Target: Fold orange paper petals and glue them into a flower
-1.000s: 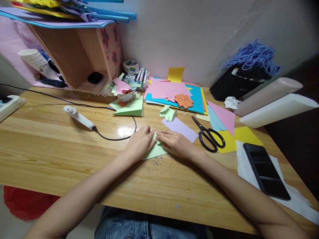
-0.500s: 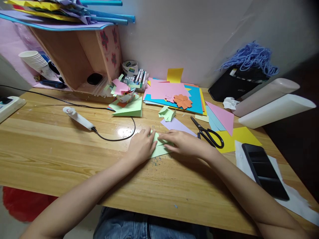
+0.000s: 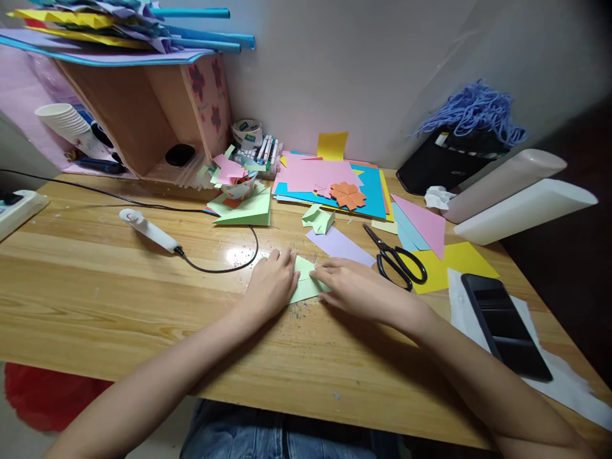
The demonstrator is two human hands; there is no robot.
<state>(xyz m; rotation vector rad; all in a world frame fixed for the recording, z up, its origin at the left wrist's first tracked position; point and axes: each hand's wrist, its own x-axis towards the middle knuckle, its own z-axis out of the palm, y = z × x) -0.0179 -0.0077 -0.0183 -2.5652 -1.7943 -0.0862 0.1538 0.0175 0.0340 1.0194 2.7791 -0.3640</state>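
A pale green sheet of folded paper (image 3: 302,291) lies on the desk in front of me, partly covered by both hands. My left hand (image 3: 272,280) is closed on its left part, with fingertips pressed to the paper. On the right side, my right hand (image 3: 351,285) has its fingers bent over the paper's edge and grips it there. A crease or layer edge runs across the paper between the hands. Just beyond lie a lilac paper (image 3: 342,245) and a small green folded piece (image 3: 319,219). Black-handled scissors (image 3: 394,255) rest to the right of my right hand.
A white hot glue gun (image 3: 150,231) with a black cord lies at left. Coloured sheets (image 3: 325,175) with an orange paper flower (image 3: 348,196) are at the back. A paper-filled cup (image 3: 239,188) stands nearby. A black phone (image 3: 507,325) lies at right.
My right hand has shifted slightly right and toward me along the green paper, baring more of it between the hands. My left hand stays nearly in place on the paper.
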